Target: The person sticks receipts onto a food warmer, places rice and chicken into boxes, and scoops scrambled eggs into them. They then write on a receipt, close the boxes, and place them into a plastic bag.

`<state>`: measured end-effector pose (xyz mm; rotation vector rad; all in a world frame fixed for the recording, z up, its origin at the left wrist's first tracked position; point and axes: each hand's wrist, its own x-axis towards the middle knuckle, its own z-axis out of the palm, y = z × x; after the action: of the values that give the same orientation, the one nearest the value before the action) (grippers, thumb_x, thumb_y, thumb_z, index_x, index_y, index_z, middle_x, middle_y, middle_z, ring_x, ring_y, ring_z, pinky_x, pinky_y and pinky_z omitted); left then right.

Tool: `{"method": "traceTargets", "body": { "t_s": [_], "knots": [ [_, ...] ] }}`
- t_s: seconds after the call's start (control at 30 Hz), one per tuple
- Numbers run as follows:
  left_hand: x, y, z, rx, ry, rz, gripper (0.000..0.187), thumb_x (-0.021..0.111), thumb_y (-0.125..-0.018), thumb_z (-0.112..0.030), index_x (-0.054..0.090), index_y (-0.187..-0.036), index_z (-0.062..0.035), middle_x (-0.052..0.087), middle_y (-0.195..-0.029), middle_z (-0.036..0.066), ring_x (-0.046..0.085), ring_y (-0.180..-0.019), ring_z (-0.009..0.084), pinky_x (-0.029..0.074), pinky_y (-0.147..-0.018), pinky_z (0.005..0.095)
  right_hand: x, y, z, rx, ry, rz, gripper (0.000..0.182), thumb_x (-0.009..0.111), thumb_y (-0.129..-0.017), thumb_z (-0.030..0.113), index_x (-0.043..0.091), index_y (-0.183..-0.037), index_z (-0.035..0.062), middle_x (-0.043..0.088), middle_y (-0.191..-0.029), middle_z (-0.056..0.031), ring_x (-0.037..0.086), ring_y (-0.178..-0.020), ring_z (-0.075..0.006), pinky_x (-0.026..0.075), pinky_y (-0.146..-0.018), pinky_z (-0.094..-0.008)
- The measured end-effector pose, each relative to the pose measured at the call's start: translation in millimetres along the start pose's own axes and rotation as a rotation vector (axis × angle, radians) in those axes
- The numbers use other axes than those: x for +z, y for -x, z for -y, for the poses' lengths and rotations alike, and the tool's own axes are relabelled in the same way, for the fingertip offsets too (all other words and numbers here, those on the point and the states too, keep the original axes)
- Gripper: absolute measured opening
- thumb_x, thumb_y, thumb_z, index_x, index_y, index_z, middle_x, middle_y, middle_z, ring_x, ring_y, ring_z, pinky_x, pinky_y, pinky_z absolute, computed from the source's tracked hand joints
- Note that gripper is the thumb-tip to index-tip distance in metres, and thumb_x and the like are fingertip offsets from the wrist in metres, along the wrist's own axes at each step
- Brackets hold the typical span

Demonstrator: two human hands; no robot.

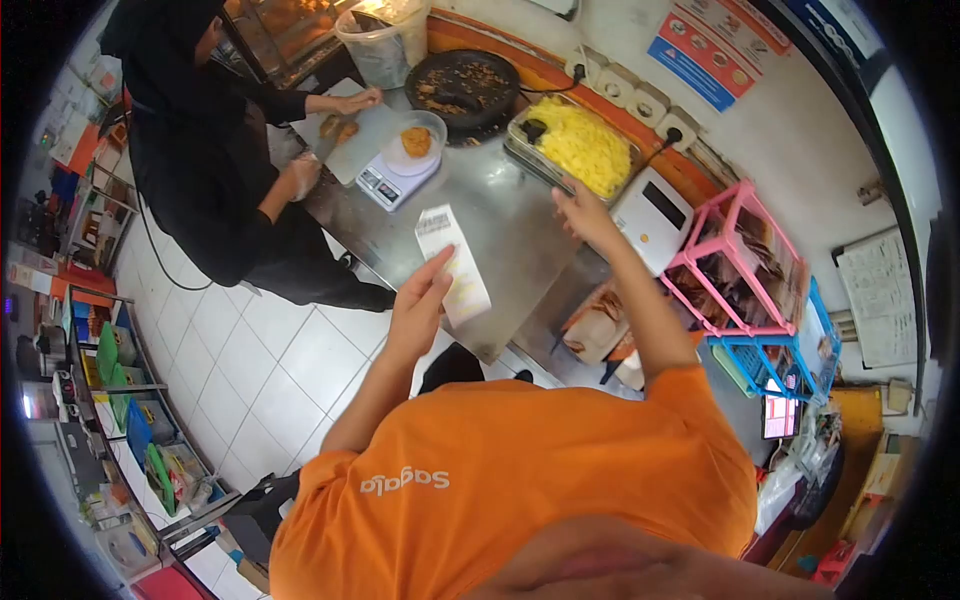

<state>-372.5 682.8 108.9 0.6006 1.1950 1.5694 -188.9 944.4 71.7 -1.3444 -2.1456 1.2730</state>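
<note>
My left hand (425, 300) pinches a long white paper receipt (455, 264) between thumb and fingers. Dark print covers the receipt's top and yellow marks run further down. My right hand (587, 216) is held out over the steel table (400, 238), empty, its fingers apart. Just beyond it stands a metal tray (515, 140) heaped with yellow food (582, 142), with a black utensil (534, 130) at one end. A white digital scale (386, 184) bears a clear bowl (436, 122) with a browned piece of food (416, 142).
A co-worker in black (190, 150) stands at the left by a cutting board (362, 150) with browned food. Behind are a dark stone mortar (464, 85) and a clear bucket (385, 45). At right are a white device (650, 218) and a pink rack (735, 265).
</note>
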Motion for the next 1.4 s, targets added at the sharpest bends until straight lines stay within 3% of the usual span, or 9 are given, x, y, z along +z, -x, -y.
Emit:
{"method": "traceTargets", "body": {
  "t_s": [0.13,0.2,0.33,0.5,0.67,0.77,0.9,1.07,1.4],
  "knots": [
    [-33.0,-1.1,-11.3,-0.010,0.149,0.031,0.041,0.044,-0.092,-0.013,0.043,-0.129,0.0040,0.050,-0.124,0.014,0.051,-0.110,0.0203,0.042,-0.092,0.0319,9.3,-111.8,33.2,0.184,0.219,-0.010,0.068,0.049,-0.085,0.052,0.033,-0.135,0.0094,0.059,-0.081,-0.0130,0.061,-0.062,-0.0191,0.050,-0.048,-0.0335],
    [-52.0,-7.9,-18.5,-0.005,0.136,0.030,0.041,0.044,-0.093,-0.015,0.042,-0.129,0.0051,0.048,-0.126,0.014,0.049,-0.114,0.0208,0.040,-0.095,0.0332,21.7,-151.2,62.3,0.326,0.341,-0.021,0.062,0.050,-0.085,0.042,0.037,-0.133,0.0048,0.059,-0.107,-0.0229,0.065,-0.074,-0.0291,0.053,-0.066,-0.0366],
    [-89.5,-34.1,-39.2,-0.010,0.075,0.082,0.039,0.043,-0.094,-0.014,0.043,-0.130,0.0013,0.049,-0.126,0.011,0.050,-0.111,0.0175,0.042,-0.091,0.0305,57.5,-249.8,-3.5,0.205,0.822,-0.054,0.040,0.050,-0.082,0.025,0.058,-0.116,0.0053,0.056,-0.118,-0.0182,0.058,-0.105,-0.0310,0.046,-0.087,-0.0379],
    [-134.2,-80.8,-65.4,-0.033,0.082,0.162,0.037,0.043,-0.094,-0.012,0.046,-0.130,-0.0027,0.052,-0.123,0.009,0.053,-0.106,0.0149,0.046,-0.086,0.0287,48.8,-251.5,18.7,0.249,0.756,-0.101,0.032,0.043,-0.085,0.019,0.063,-0.105,0.0050,0.061,-0.111,-0.0150,0.060,-0.101,-0.0307,0.048,-0.083,-0.0397],
    [-140.1,-106.6,-69.2,-0.125,0.108,0.191,0.037,0.044,-0.094,-0.012,0.046,-0.129,-0.0022,0.052,-0.123,0.009,0.052,-0.109,0.0151,0.043,-0.091,0.0279,18.9,-246.6,32.2,-0.052,1.234,0.065,0.032,0.042,-0.087,0.017,0.059,-0.114,0.0130,0.066,-0.094,-0.0106,0.064,-0.089,-0.0267,0.050,-0.071,-0.0394],
    [-131.3,-114.9,-78.9,-0.146,0.037,0.195,0.039,0.044,-0.093,-0.016,0.045,-0.128,0.0015,0.052,-0.123,0.011,0.051,-0.110,0.0175,0.041,-0.091,0.0294,-1.8,-250.2,17.4,-0.069,1.279,-0.048,0.043,0.040,-0.089,0.013,0.043,-0.130,0.0279,0.064,-0.086,-0.0103,0.064,-0.081,-0.0275,0.049,-0.063,-0.0389],
    [-141.4,-125.8,-74.4,-0.154,0.057,0.208,0.038,0.045,-0.094,-0.016,0.047,-0.128,-0.0005,0.052,-0.123,0.010,0.052,-0.109,0.0169,0.041,-0.092,0.0285,14.9,-247.1,-4.8,0.202,0.980,-0.175,0.050,0.044,-0.088,0.019,0.032,-0.136,0.0126,0.064,-0.091,-0.0152,0.063,-0.083,-0.0314,0.049,-0.066,-0.0422],
    [-154.7,-146.9,-86.5,-0.138,-0.012,0.202,0.047,0.034,-0.098,-0.032,0.045,-0.129,0.0018,0.050,-0.125,0.013,0.051,-0.112,0.0213,0.040,-0.095,0.0331,45.6,-239.9,21.3,0.259,0.691,-0.121,0.033,0.049,-0.086,0.027,0.064,-0.096,-0.0007,0.063,-0.097,-0.0201,0.061,-0.090,-0.0355,0.048,-0.076,-0.0419],
    [-136.4,-185.8,-108.2,0.010,0.245,0.320,0.090,0.016,-0.086,-0.069,0.036,-0.133,0.0046,0.039,-0.136,0.014,0.037,-0.126,0.0259,0.027,-0.104,0.0398,28.2,-233.5,12.5,-0.050,0.881,-0.022,0.041,0.049,-0.088,0.034,0.049,-0.125,0.0175,0.062,-0.096,-0.0198,0.060,-0.090,-0.0349,0.047,-0.076,-0.0443]
  ]
}}
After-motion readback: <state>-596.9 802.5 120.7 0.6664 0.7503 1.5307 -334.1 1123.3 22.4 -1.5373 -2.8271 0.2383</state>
